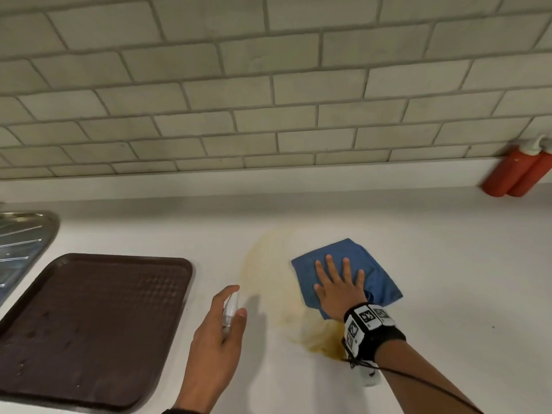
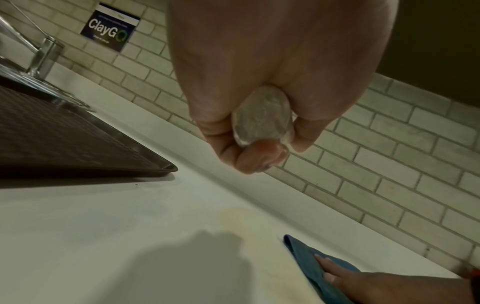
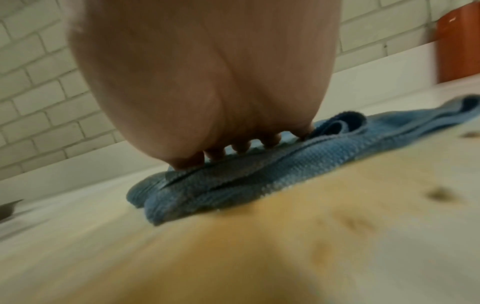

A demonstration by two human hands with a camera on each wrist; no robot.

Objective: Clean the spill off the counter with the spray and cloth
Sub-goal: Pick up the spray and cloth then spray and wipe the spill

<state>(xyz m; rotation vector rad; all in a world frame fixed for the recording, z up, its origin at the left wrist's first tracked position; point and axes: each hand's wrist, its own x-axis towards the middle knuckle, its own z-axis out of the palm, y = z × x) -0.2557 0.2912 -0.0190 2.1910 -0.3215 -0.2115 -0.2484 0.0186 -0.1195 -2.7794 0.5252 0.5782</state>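
Pressing the blue microfibre cloth [image 1: 352,270] flat onto the white counter [image 1: 433,264] is the right hand [image 1: 339,289], fingers spread straight across the fabric, which I'd guess is so the whole palm can push down on it and soak up more of the yellowish spill [image 1: 277,279] per pass. Using that spill as my landmark: the cloth sits on its right-hand part, overlapping it, and the darkest, wettest-looking patch of it lies at the cloth's near edge, right under the right wrist, so the worst bit looks not yet wiped. The paler smear spreads out to the left of the cloth and toward the tiled wall [image 1: 268,100]. The left hand [image 1: 218,333] hovers just beside the spill's left edge, above the counter, fingers and thumb wrapped round a small clear spray bottle [image 1: 231,307]; the wrist view shows the bottle's base poking out of the curled fingers. Nozzle seems to point roughly at the spill, with a finger up by its top, though I can't tell if it's actually pressing. Makes sense to keep it in hand and close so more can go on without putting the cloth down. Further left of the spill a dark brown serving tray [image 1: 89,324] lies flat on the counter, well apart from the mess, with a steel sink drainer [image 1: 24,234] beyond it. Way off to the right of the spill, against the wall, two red squeeze bottles [image 1: 519,171] stand together.
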